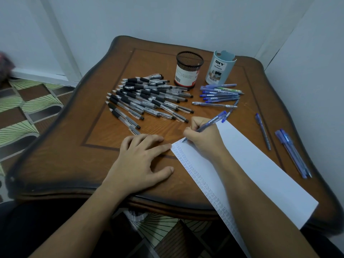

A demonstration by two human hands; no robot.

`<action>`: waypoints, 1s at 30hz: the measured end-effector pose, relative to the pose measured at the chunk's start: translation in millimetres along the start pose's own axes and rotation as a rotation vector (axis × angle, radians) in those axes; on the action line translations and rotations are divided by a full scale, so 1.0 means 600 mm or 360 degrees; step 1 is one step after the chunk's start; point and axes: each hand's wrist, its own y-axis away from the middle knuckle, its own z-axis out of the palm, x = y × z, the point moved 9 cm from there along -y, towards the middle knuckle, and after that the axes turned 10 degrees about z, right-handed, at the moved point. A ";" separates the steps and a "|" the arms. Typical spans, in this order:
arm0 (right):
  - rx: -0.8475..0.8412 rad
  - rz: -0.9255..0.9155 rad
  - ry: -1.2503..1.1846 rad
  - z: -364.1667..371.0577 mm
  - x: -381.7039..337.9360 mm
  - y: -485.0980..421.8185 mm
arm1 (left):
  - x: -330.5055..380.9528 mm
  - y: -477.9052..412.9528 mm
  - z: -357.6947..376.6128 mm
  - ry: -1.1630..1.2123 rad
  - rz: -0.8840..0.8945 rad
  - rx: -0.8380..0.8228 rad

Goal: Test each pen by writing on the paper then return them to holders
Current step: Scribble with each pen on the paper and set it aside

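Lettering on the pale blue holder (219,68) reads "DIY DESK ORGANIZER"; I can't read the label on the black mesh holder (189,69) beside it. The right hand (202,138) has its fingers curled round a blue pen (210,123), tip on the paper (251,164) atop a column of small blue marks. The left hand (141,164) lies flat on the table (74,146), fingers spread. Black pens (147,97) lie heaped near the holders.

brown table (93,146), white paper (251,164) — blue pen (210,123), black mesh holder (189,60)

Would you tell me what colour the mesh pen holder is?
Black mesh pen holder; head view.
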 end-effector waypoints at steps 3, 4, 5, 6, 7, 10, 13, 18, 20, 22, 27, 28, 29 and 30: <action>-0.0007 0.0002 -0.0032 -0.001 -0.003 0.002 | -0.001 0.000 0.000 -0.0011 0.0004 -0.0004; 0.0010 -0.0002 -0.0040 -0.003 -0.004 0.003 | -0.001 0.000 0.000 -0.0015 0.0004 -0.0005; 0.0037 -0.0009 -0.0041 -0.006 -0.005 0.004 | -0.001 0.000 0.001 -0.0017 0.0005 -0.0005; 0.0059 -0.0013 -0.0034 -0.008 -0.006 0.004 | -0.001 0.000 0.001 -0.0018 0.0004 -0.0003; 0.0063 -0.0017 -0.0020 -0.008 -0.006 0.004 | -0.001 0.000 0.002 -0.0020 0.0005 -0.0002; 0.0036 -0.0011 0.0018 -0.005 -0.006 0.002 | -0.001 0.000 0.002 -0.0020 0.0014 0.0005; 0.0044 0.0006 -0.0008 -0.008 -0.002 0.001 | -0.001 0.000 0.002 -0.0010 0.0014 0.0017; 0.0129 0.0044 -0.0017 -0.020 0.004 -0.005 | -0.001 0.000 0.002 -0.0010 0.0022 0.0016; 0.0209 0.0132 -0.0179 -0.036 0.010 -0.013 | -0.002 0.001 0.004 0.0007 0.0018 0.0002; 0.0258 0.0260 -0.0318 -0.043 0.016 -0.017 | -0.003 0.000 0.004 0.0015 0.0019 0.0000; 0.0238 0.0579 -0.0705 -0.047 0.023 -0.020 | 0.000 0.001 0.002 0.0020 0.0005 0.0002; 0.0230 0.0611 -0.0727 -0.047 0.020 -0.018 | 0.000 0.002 0.002 0.0022 0.0005 -0.0005; 0.0227 0.0628 -0.0730 -0.049 0.017 -0.017 | 0.000 0.002 0.002 0.0023 0.0006 -0.0010; 0.0217 0.0630 -0.0723 -0.052 0.012 -0.017 | 0.000 0.003 0.002 0.0026 0.0003 -0.0013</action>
